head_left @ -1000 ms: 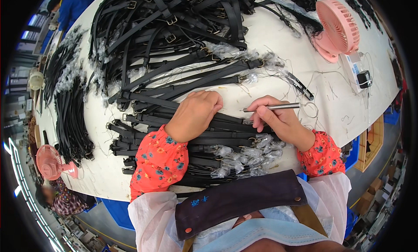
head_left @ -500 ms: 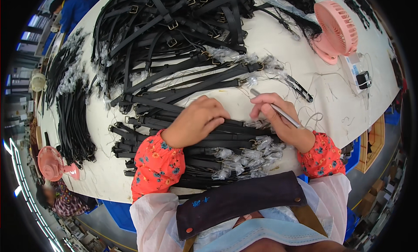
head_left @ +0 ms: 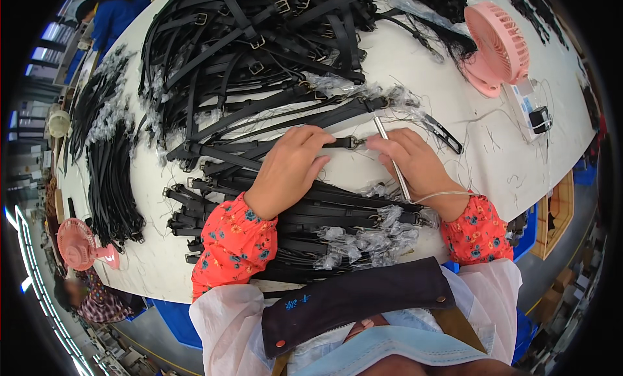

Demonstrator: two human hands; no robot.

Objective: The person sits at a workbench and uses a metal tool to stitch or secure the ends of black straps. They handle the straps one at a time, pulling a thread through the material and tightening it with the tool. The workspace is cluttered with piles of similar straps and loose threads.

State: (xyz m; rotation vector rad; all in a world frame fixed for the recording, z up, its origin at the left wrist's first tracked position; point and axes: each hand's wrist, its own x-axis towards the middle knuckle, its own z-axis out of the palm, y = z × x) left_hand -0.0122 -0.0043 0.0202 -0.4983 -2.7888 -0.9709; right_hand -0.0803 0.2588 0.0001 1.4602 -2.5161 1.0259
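My left hand (head_left: 290, 167) is closed over a black leather strap (head_left: 340, 143), whose end with a small metal ring or buckle sticks out past the fingers. Facing it, my right hand (head_left: 418, 165) grips a slim silver pen-like tool (head_left: 394, 158), held nearly upright. The right fingertips are at the strap's metal end; whether they pinch it is hard to see. Below both hands lies a row of black straps (head_left: 311, 213), with clear plastic wrapping (head_left: 373, 236) bunched at their right ends.
A large heap of buckled black belts (head_left: 259, 41) covers the far table, with another strap bundle (head_left: 113, 181) at left. Black-handled snips (head_left: 443, 134) lie beyond my right hand. A pink fan (head_left: 496, 48) and a power strip (head_left: 527, 113) stand at right; another pink fan (head_left: 76, 244) is left.
My left hand has moved away from me onto a strap, which has shifted nearer. My right hand has come in to the strap's end, and the silver tool has turned more upright.
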